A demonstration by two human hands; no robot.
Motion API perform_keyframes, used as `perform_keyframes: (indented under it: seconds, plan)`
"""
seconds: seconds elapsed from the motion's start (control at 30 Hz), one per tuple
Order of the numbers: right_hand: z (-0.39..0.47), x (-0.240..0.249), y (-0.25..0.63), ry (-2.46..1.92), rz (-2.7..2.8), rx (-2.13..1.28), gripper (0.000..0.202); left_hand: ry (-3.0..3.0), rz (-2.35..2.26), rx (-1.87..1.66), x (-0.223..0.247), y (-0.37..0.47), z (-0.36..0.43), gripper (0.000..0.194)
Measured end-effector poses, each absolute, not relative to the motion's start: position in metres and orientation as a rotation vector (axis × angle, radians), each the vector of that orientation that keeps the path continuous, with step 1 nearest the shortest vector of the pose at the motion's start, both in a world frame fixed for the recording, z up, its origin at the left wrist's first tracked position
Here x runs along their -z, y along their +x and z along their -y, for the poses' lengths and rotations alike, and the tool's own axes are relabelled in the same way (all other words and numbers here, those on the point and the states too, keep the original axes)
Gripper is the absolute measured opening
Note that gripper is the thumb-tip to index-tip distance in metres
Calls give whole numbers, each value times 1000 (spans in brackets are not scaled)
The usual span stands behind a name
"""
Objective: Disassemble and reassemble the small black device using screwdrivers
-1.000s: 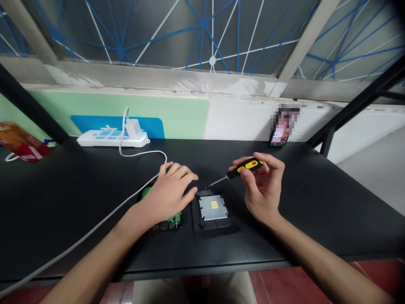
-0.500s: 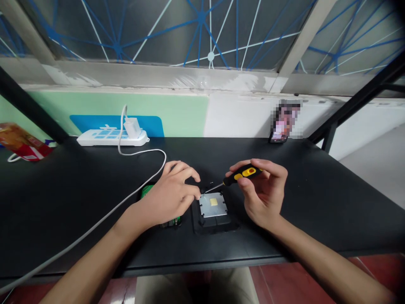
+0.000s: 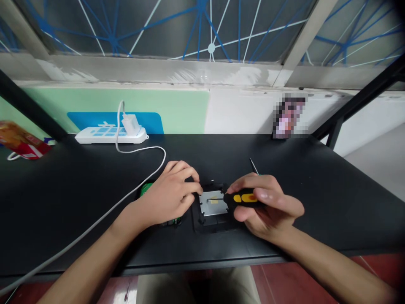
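one black table (image 3: 329,202) | blue-lined window (image 3: 177,31) above | right hand (image 3: 274,209) pinching screwdriver (image 3: 245,198) | left hand (image 3: 172,192) by metal plate (image 3: 209,210), grip unclear

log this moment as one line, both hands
left hand: at corner of silver plate | right hand: holding screwdriver, shaft over plate | green circuit board: partly hidden by left hand

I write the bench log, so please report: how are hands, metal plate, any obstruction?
Right hand gripping screwdriver, pointing across metal plate. Left hand by plate's far-left corner. Left hand partly covering green circuit board.
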State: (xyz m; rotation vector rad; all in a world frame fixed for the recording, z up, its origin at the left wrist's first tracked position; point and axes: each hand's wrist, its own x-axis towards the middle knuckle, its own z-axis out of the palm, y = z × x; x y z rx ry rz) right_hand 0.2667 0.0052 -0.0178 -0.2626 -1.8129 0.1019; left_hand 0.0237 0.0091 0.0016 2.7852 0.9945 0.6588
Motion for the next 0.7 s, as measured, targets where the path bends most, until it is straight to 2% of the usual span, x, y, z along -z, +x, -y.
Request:
perform_keyframes:
  seconds: [0.7]
  plan:
    - [-11, 19, 267, -346, 1778, -86, 64, 2778, -898, -527, -4, 29, -3, 35]
